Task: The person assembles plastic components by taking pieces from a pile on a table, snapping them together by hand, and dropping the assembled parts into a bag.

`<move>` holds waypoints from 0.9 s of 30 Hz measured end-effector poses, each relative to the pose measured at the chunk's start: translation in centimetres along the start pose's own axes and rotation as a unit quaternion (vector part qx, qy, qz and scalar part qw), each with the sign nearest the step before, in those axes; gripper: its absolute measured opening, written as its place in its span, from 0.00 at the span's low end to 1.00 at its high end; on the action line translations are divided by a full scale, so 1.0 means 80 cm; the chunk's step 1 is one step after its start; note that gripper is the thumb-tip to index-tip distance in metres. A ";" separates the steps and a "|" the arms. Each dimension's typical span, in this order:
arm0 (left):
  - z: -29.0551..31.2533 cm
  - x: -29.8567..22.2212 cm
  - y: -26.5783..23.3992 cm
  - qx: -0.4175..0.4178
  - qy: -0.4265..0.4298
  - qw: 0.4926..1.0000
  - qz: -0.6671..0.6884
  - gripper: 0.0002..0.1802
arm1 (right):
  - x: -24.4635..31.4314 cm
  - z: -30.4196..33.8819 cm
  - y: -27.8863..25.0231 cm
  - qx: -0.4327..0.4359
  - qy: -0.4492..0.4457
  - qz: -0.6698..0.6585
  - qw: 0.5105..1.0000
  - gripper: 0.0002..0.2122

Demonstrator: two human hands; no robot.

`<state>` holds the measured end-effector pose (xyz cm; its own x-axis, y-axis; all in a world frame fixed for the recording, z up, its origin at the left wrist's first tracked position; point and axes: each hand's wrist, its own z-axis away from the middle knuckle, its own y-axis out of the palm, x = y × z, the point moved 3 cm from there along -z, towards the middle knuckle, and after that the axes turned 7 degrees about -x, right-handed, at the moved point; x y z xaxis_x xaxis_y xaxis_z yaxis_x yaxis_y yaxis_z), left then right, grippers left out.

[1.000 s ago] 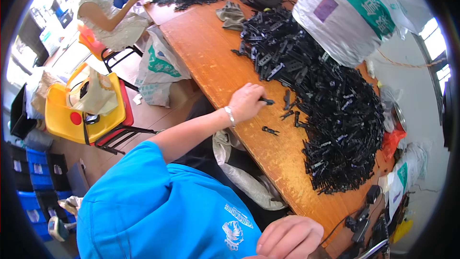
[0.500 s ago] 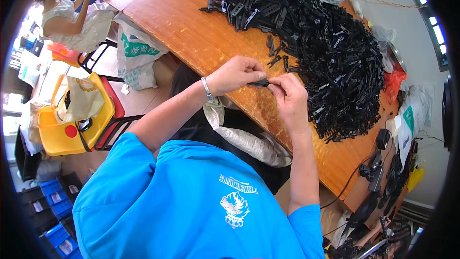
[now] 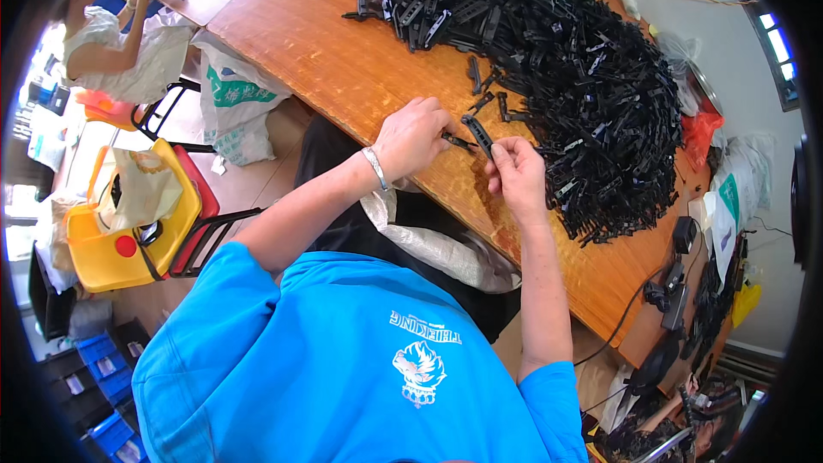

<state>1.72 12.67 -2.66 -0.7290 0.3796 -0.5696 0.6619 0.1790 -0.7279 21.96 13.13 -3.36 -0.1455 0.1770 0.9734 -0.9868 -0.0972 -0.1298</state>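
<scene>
My left hand (image 3: 415, 139), a silver bracelet at its wrist, is closed near the table's front edge. A small dark plastic piece (image 3: 459, 142) sticks out from its fingertips. Just to the right, my right hand (image 3: 518, 171) pinches the lower end of a long black plastic part (image 3: 477, 135) with a row of holes along it. That part stands tilted, its upper end toward the far side. Beyond both hands spreads a large heap of similar black plastic parts (image 3: 600, 103), with a few loose ones lying at its near left edge.
The wooden table (image 3: 309, 51) runs diagonally. A pale sack (image 3: 429, 249) hangs at its near edge by my lap. On the left are a yellow chair (image 3: 111, 249) holding a bag, a printed white sack (image 3: 236, 103) and a seated person (image 3: 111, 43). A cable (image 3: 630, 317) trails at right.
My hands have moved apart. The right one now holds up a long black part, while a small piece shows at the left fingertips. The view has shifted slightly.
</scene>
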 end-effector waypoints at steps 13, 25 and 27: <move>-0.023 0.016 -0.010 0.049 -0.215 0.930 0.293 0.15 | 0.005 -0.003 0.018 0.004 0.033 0.033 0.999 0.06; -0.022 0.026 0.013 -0.013 -0.182 0.963 0.198 0.12 | 0.011 -0.010 0.028 -0.032 0.019 0.092 0.995 0.05; -0.023 0.025 0.014 -0.012 -0.184 0.965 0.188 0.11 | 0.009 -0.011 0.027 -0.030 0.016 0.087 0.996 0.06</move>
<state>1.29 15.31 -3.91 -0.4456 0.0750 -0.8921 0.8926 0.1144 -0.4362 19.66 13.91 -3.09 -0.3166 0.1940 0.9285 -0.9485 -0.0704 -0.3087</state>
